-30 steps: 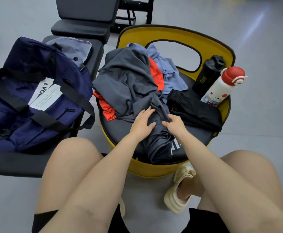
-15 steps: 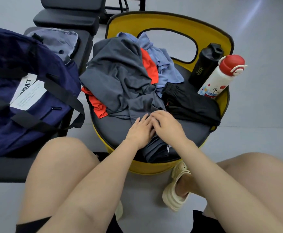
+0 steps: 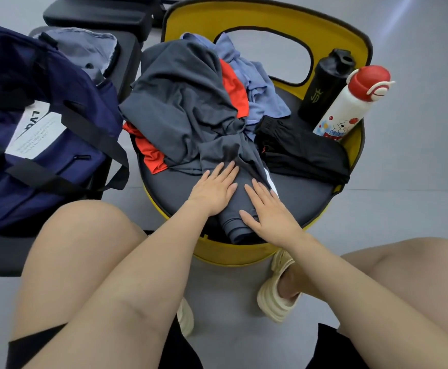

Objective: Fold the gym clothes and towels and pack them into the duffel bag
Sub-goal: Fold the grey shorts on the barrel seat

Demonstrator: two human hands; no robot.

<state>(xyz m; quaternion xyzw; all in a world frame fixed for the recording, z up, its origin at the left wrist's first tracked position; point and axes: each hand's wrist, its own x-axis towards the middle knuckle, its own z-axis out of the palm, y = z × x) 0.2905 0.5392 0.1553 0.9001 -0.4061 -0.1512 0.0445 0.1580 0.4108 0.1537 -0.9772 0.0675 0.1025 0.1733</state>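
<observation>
A heap of gym clothes lies on a yellow chair (image 3: 246,255): a dark grey garment (image 3: 183,102) on top, a red one (image 3: 233,89) and a light blue one (image 3: 257,83) under it, black shorts (image 3: 302,153) at the right. The grey garment's near end (image 3: 237,209) hangs over the seat's front edge. My left hand (image 3: 213,189) and my right hand (image 3: 268,211) both press flat on that end, fingers straight, a small gap between them. The navy duffel bag (image 3: 39,134) sits on a black bench at the left.
A black bottle (image 3: 324,83) and a white bottle with a red cap (image 3: 350,102) stand at the chair's right rear. A grey-blue item (image 3: 84,49) lies on the bench behind the bag. My bare knees and a cream sandal (image 3: 276,296) are below the chair.
My hands went from gripping the bunched grey cloth to lying flat on it, and they have spread slightly apart. The camera has come closer to the chair.
</observation>
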